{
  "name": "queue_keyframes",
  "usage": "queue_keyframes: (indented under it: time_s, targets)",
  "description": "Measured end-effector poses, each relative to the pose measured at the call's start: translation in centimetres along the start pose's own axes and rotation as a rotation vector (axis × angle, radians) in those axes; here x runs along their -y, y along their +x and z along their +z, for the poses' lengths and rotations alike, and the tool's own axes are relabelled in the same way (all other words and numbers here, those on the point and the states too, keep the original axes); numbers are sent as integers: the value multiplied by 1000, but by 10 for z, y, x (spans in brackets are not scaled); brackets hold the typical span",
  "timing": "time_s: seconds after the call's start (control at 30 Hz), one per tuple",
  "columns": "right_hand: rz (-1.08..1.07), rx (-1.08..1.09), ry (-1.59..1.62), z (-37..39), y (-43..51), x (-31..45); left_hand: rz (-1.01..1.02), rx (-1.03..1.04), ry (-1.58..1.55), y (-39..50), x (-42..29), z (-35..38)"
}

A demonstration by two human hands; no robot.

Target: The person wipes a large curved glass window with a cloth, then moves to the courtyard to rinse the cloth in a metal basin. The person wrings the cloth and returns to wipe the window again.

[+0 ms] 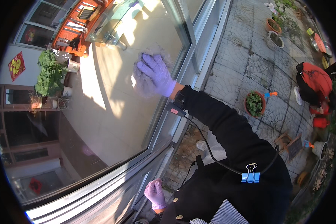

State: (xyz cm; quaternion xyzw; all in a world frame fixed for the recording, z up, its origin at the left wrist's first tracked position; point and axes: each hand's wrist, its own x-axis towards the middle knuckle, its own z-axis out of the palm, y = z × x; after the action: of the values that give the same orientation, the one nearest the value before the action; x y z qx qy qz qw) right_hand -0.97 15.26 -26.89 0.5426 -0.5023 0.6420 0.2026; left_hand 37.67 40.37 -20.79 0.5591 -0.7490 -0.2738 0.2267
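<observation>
My right hand [156, 74], in a thin purple glove, presses a grey cloth [147, 86] flat against a large glass pane [123, 112]. The cloth spreads out past the fingers and leans on the upright glass. Around the right wrist sits a black band with a small cabled device [175, 109]. My left hand [154, 193], gloved the same way, hangs low beside my body near the lower window frame [106, 184]. Its fingers are curled in, and no object shows in them.
Paved ground [235, 56] lies outside the window, with a potted plant [254, 104], a small wooden chair [289, 144] and white and terracotta pots [275, 40]. A person in a red top [316, 79] bends down at far right. Behind the glass are houseplants [49, 72] and wooden furniture [68, 30].
</observation>
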Motion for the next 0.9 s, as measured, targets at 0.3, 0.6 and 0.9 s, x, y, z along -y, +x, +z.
queue_keyframes:
  time_s: [0.3,0.6,0.9]
  targets:
    - [776,-519,358,7,43,-155,70,77,-65,47,-38,48]
    - [276,-148,168,-27,179,-11,184,-1,-127,111,-95,63]
    - [-149,-227,127,-71,316,-52,164,56,-37,151,-122,83]
